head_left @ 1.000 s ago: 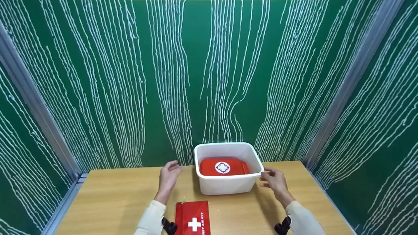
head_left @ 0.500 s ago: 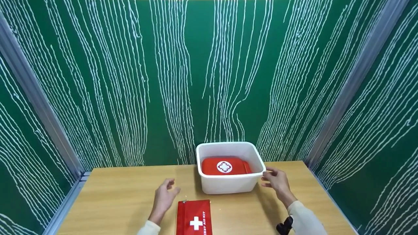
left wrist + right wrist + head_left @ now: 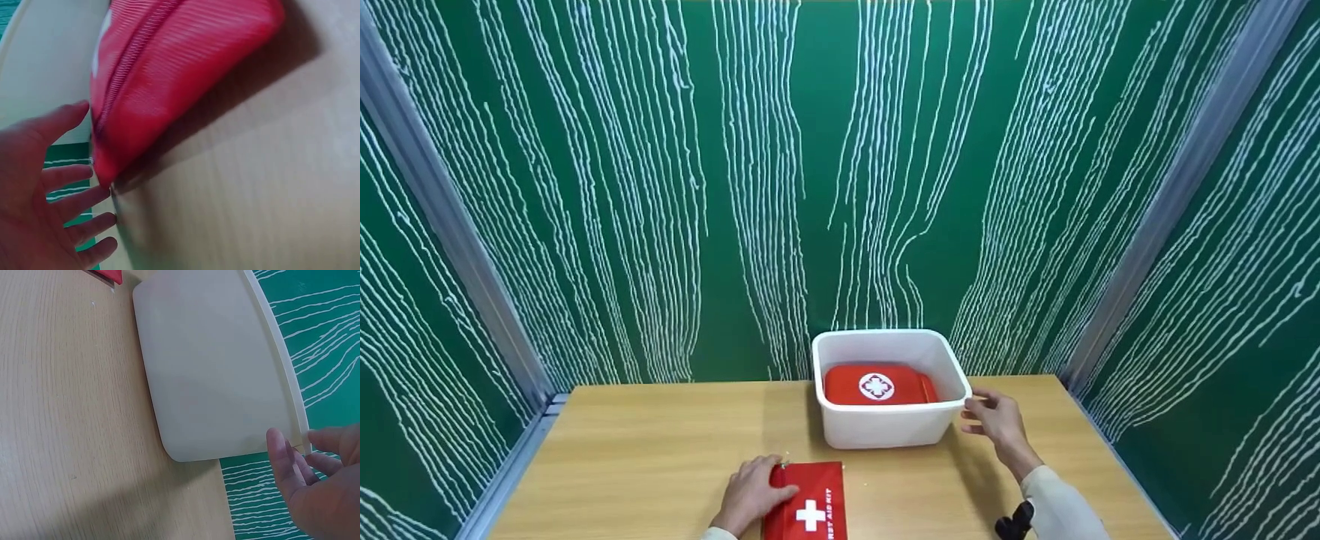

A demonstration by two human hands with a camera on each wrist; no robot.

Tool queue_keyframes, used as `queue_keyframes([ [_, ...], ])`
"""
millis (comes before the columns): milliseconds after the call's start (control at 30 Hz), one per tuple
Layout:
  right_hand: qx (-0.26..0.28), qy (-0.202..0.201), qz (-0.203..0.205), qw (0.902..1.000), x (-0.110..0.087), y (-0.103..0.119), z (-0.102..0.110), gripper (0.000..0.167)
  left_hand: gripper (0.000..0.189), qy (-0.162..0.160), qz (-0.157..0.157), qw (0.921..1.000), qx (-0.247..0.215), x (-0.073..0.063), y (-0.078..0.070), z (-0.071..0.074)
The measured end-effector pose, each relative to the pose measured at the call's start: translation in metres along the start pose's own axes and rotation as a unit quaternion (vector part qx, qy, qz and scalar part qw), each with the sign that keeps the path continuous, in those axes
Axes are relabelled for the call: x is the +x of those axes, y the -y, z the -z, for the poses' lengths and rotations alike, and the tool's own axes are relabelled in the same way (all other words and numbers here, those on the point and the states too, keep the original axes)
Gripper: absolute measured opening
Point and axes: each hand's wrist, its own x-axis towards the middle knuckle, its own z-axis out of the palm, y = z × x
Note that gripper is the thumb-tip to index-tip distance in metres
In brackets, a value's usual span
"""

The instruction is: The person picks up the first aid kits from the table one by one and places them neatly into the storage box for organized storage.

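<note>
A flat red first aid pouch [image 3: 808, 506] with a white cross lies on the table near the front. My left hand [image 3: 751, 491] is at its upper left corner, thumb over the top and fingers along the far edge. In the left wrist view those fingers are spread and fairly straight beside the pouch's zipped end [image 3: 140, 84]. A white plastic bin [image 3: 889, 427] stands at the back, and inside it sits a red case [image 3: 844, 384] with a white cross emblem. My right hand [image 3: 997, 427] touches the bin's front right rim corner with loosely bent fingers.
The wooden table [image 3: 660, 442] ends at a green wall [image 3: 750, 225] with white wavy lines. Grey metal posts [image 3: 1177, 187] rise at both back corners. Close behind the bin stands the wall.
My left hand has come down and toward me from beside the bin to the red pouch's corner. My right hand stays at the bin's corner.
</note>
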Motion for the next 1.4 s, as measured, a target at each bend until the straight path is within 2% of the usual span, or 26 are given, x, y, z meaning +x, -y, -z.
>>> queue_keyframes([
  [233,0.003,0.004,0.002,1.0000,-0.001,0.001,-0.001,0.041,0.064,-0.013,-0.036,0.9981,0.048,-0.003,0.005,0.000],
  [367,-0.002,0.004,0.001,1.0000,-0.001,0.000,0.000,0.041,0.064,-0.019,-0.035,0.9980,0.048,-0.005,0.008,0.000],
  [533,-0.007,0.004,0.002,1.0000,0.000,0.000,0.000,0.040,0.060,-0.021,-0.030,0.9991,0.020,-0.010,0.014,0.001],
  [733,-0.010,0.003,-0.005,0.9999,0.002,-0.001,0.000,0.040,0.053,-0.008,-0.026,0.9993,-0.027,-0.013,0.019,0.005],
  [867,-0.010,0.006,-0.011,0.9999,0.002,-0.001,0.001,0.041,0.051,0.009,-0.030,0.9977,-0.060,-0.014,0.022,0.009],
  [1000,-0.014,0.008,-0.011,0.9998,0.001,0.000,0.002,0.041,0.046,0.036,-0.018,0.9938,-0.104,-0.016,0.026,0.014],
  [1067,-0.014,0.007,-0.010,0.9998,0.001,0.001,0.002,0.041,0.039,0.053,-0.012,0.9884,-0.142,-0.017,0.029,0.017],
  [1133,-0.015,0.006,-0.010,0.9998,0.001,0.001,0.002,0.041,0.029,0.062,-0.022,0.9804,-0.186,-0.019,0.032,0.018],
  [1200,-0.017,0.007,-0.011,0.9998,0.001,0.001,0.001,0.042,0.020,0.073,-0.042,0.9687,-0.234,-0.021,0.037,0.020],
  [1300,-0.019,0.005,-0.011,0.9997,0.001,0.001,0.000,0.041,0.018,0.086,-0.073,0.9488,-0.295,-0.025,0.043,0.021],
  [1400,-0.020,0.005,-0.011,0.9997,0.001,0.001,0.000,0.041,0.024,0.107,-0.073,0.9330,-0.336,-0.029,0.045,0.024],
])
